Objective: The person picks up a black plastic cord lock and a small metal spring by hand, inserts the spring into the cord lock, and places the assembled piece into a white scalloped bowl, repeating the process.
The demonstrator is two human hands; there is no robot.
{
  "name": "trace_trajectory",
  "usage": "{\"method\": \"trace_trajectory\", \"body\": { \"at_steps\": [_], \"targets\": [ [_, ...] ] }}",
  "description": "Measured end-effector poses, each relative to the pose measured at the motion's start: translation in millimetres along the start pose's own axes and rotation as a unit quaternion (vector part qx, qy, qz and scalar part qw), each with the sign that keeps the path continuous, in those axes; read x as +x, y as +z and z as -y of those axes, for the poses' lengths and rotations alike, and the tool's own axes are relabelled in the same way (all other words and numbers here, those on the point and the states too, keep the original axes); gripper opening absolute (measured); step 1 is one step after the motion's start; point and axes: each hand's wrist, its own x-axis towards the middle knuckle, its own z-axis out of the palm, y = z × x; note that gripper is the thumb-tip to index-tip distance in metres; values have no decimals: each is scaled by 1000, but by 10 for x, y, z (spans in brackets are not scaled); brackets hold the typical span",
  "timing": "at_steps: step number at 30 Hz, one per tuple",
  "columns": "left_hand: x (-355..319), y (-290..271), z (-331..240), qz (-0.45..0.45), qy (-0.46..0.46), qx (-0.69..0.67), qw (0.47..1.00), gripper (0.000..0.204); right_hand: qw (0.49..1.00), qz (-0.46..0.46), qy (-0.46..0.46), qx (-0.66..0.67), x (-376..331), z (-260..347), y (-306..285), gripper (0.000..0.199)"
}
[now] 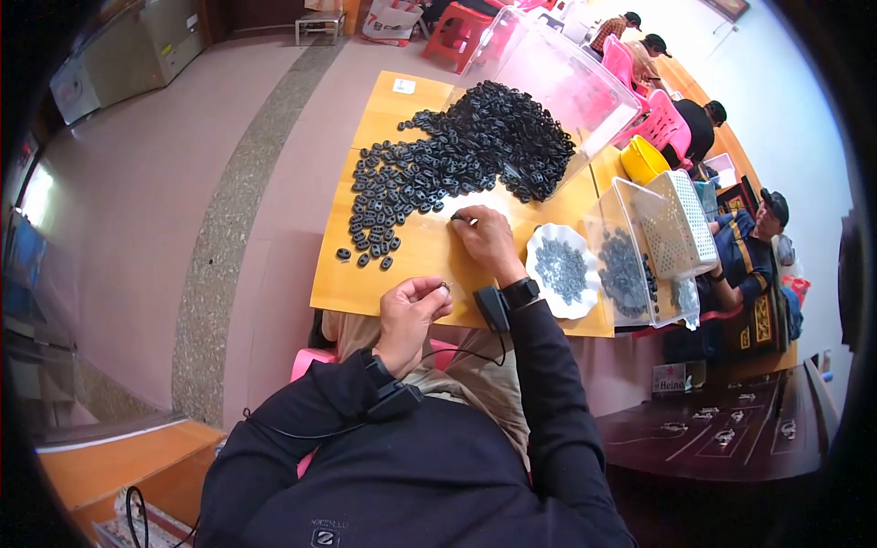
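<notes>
Over the front edge of a wooden table, my left hand (408,320) is closed in a pinch, with something small at its thumb and fingertips that is too tiny to name. Farther forward, my right hand (489,239) reaches to the tabletop, its fingers pinching a small black piece (456,217). Beyond both hands spreads a large heap of black oval pieces with two holes (498,128), thinning to single pieces on the left. To the right of my right hand, a white scalloped dish (537,300) holds many small greyish translucent parts (561,268).
A clear bin (630,196) with dark parts stands at the table's right edge, beside a white perforated basket (681,224). Behind the heap lies a large clear tub (585,78). A yellow bowl (644,161) is farther right. A cable hangs between my wrists. Other people sit along the right.
</notes>
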Motion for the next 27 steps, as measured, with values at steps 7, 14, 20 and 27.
{"method": "trace_trajectory", "body": {
  "at_steps": [7, 14, 20, 27],
  "targets": [
    [-25, 20, -25, 8, 1, -1, 1000, 16, 984, -7, 45, 173, -128, -119, -23, 19],
    [29, -18, -26, -7, 2, 5, 1000, 17, 877, 50, 171, 445, -574, 85, -141, 20],
    [46, 37, -53, -26, 43, 48, 998, 24, 846, 71, 178, 498, -891, 220, -120, 17],
    [48, 37, -29, -18, 71, 56, 996, 33, 847, 78, 143, 506, -1027, 229, -72, 15]
  ]
}}
